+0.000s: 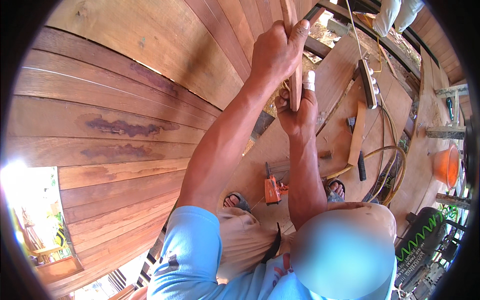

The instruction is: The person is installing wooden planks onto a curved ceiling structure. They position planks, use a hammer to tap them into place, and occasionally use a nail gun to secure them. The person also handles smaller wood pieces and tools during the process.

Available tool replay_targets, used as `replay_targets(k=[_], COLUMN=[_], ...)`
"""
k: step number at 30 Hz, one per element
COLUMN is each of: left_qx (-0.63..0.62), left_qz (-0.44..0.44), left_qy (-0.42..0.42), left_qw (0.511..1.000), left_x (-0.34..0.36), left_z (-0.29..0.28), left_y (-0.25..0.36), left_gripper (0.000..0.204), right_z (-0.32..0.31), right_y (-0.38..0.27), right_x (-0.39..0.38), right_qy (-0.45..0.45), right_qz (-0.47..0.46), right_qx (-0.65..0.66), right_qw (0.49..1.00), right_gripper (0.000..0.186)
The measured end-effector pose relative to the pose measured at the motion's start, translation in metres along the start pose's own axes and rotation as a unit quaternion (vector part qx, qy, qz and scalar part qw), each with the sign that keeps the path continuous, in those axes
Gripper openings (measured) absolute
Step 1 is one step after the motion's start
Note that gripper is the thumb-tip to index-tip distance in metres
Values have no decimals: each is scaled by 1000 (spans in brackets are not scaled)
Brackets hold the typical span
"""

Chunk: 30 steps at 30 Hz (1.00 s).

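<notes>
My left hand (280, 50) is wrapped around a narrow wooden strip (295, 92) near its upper part, thumb raised along its side. Lower down, my right hand (299, 110) grips the same strip close to its bottom end; its thumb has a white wrapping (309, 80) at the tip. The strip stands almost lengthwise away from me, in front of the plank wall (130, 105). Its far end runs out past the top of the picture.
Below lie an orange power tool (272, 190), a loose wood slat (357, 132) and a looping yellowish hose (400, 175). A power strip (368, 84) hangs from a cord. An orange bucket (446, 166) and black tank (420, 240) are at right. Another person's pale trousers (392, 17) show far right.
</notes>
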<state>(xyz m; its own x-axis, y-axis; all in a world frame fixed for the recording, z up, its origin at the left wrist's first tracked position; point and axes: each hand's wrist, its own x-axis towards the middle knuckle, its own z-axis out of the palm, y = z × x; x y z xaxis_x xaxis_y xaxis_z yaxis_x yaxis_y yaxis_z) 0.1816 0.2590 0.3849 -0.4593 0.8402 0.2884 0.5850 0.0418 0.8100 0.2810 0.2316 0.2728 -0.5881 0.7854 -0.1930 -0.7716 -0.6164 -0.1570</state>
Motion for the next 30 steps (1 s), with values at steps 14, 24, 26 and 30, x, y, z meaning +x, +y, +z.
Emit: replay_targets(k=[14,24,26,30], left_qx=[-14,-325,-339,-378], left_qz=[-22,-60,-71,-77], left_qy=[22,-25,-30,-15], left_qw=[999,943,938,922], left_x=[-13,-9,-8,-1], left_z=[0,0,-5,-8], left_y=[-9,-22,-22,-28], left_gripper=[41,20,20,19], right_z=[0,-10,-12,-3], right_y=[22,31,31,18], right_x=[-4,13,10,6], right_qy=[30,12,12,62], right_qz=[-194,-306,-284,-209], right_qx=[-148,-182,-195,-191], right_qw=[969,934,939,957], right_gripper=[44,42,43,45])
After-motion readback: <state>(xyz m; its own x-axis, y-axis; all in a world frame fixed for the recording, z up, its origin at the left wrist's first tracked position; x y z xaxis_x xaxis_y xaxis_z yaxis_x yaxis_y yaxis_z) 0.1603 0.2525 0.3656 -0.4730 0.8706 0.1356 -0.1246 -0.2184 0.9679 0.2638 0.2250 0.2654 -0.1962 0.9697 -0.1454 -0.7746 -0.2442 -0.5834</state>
